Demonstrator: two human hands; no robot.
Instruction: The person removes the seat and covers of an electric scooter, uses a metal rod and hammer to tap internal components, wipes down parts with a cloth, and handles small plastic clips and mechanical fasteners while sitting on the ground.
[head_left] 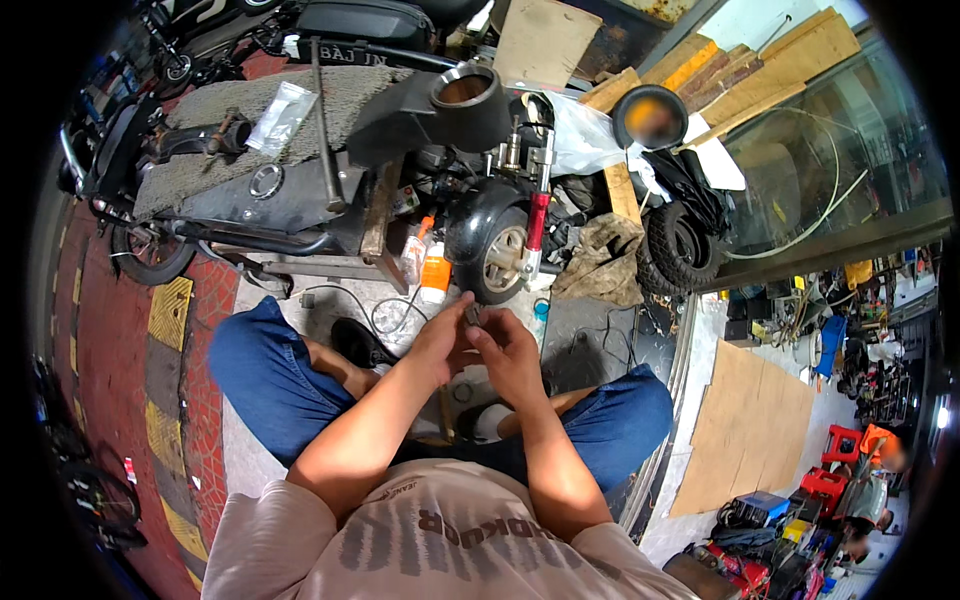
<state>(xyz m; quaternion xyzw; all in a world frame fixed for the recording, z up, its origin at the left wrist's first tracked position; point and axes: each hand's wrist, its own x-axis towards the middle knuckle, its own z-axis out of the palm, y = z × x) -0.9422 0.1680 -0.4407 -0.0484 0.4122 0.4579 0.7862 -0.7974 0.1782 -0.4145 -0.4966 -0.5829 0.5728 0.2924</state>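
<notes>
My left hand (438,342) and my right hand (508,352) meet in front of me, between my knees. Pinched between their fingers is a small dark grey piece (472,316), too small and too covered to name. Just beyond the fingertips stands a small scooter wheel (500,250) with a black tire and a light metal hub. A red and silver shock absorber (537,215) rises beside that wheel. Left of the tire are an orange and white bottle (436,272) and a second bottle (413,255).
A bench (250,195) with a mat holds a metal ring (266,181), a clear plastic bag (282,117) and a long bar (325,130). At right lie a brown rag (600,262), a loose tire (680,248) and a cardboard sheet (745,430). A cable (375,318) crosses the floor.
</notes>
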